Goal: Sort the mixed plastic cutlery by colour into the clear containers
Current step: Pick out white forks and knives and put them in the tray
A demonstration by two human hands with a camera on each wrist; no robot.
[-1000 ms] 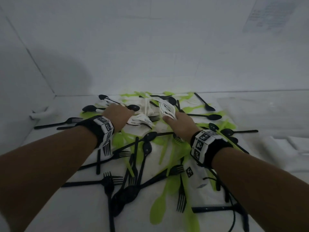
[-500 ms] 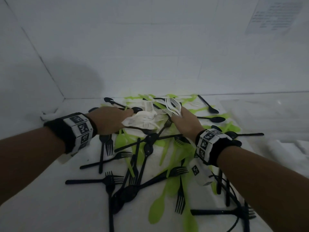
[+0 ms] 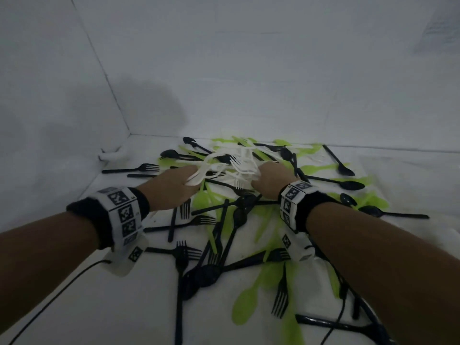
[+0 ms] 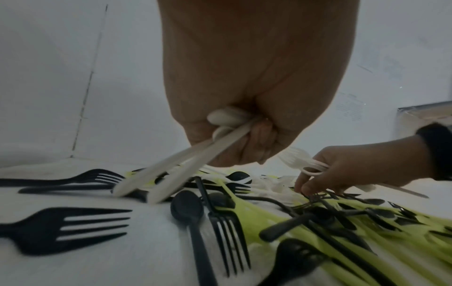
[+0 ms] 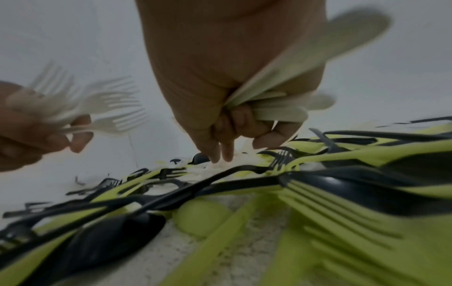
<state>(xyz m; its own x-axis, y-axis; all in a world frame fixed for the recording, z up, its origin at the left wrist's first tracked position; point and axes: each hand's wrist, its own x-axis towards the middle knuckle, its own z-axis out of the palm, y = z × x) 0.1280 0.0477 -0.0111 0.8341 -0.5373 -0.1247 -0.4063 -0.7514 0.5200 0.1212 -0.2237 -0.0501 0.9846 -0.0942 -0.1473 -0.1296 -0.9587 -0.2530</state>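
Leftmost, a white wall [image 3: 49,108] meeting the white table [image 3: 112,307] at a corner. Just right of it, a lone black fork [image 3: 134,168] flat on the surface, tines toward the pile. Next, the left hand [image 3: 171,189], fingers curled tight round a bundle of white cutlery [image 3: 206,170]; seen from the left wrist as white handles [image 4: 176,174] slanting down out of the fist, from the right wrist as blurred white fork heads [image 5: 107,108] fanning out. On that wrist, a black band with a marker-printed cuff [image 3: 122,215] and a cable trailing off toward the near edge. Centre, the mixed heap: black forks and spoons [image 3: 199,272] crossed over lime-green pieces [image 3: 245,307], all lying loose on the table, more white pieces [image 3: 244,158] tangled at the far middle between the two hands. Then the right hand [image 3: 271,180], low over the heap, a second white bunch [image 5: 281,87] clamped in the palm by the curled outer fingers, the first two fingers [image 5: 221,151] stretched down with their tips at the pile. Matching cuff [image 3: 293,202] on that wrist. Farther right, black spoons [image 3: 346,185] well apart from one another over green ones [image 3: 321,167]. No telling from these views where the clear containers stand.
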